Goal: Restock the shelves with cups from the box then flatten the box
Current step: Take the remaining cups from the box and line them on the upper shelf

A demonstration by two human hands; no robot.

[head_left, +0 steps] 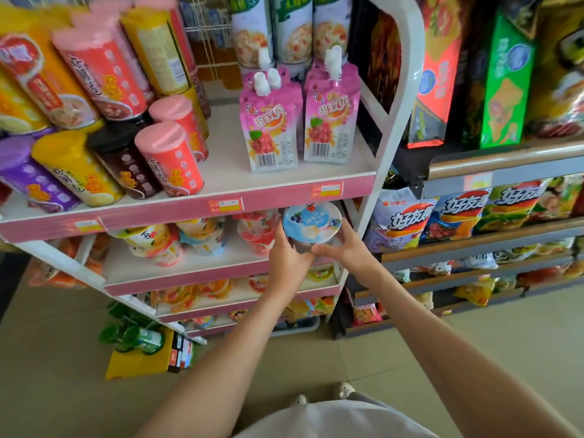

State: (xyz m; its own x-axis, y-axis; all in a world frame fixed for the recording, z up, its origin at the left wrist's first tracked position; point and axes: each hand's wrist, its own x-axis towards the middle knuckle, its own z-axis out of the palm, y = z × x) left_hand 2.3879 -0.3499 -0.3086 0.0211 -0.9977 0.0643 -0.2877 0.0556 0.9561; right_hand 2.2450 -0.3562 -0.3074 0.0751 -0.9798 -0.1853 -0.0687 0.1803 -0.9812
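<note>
Head view: a blue-lidded cup (311,224) is gripped between both hands. The left hand (289,259) is curled round its 8 o'clock side and the right hand (346,251) round its 4 o'clock side. The cup is tilted so that its lid faces the camera. It is held at the right end of the second shelf (202,263), just under the pink price rail (158,216). At 9 o'clock from the cup, stacked red-lidded cups (257,235) are seen on the same shelf, with more fruit cups (177,238) farther left. On the shelf above, at 12 o'clock, pink spouted pouches (268,137) are stood upright, and tall cylindrical tubs (170,159) are ranged at 10 o'clock. Snack bags (458,216) are racked at 3 o'clock. A yellow carton (139,365) holding green cans (139,338) is laid on the floor at 7 o'clock.
</note>
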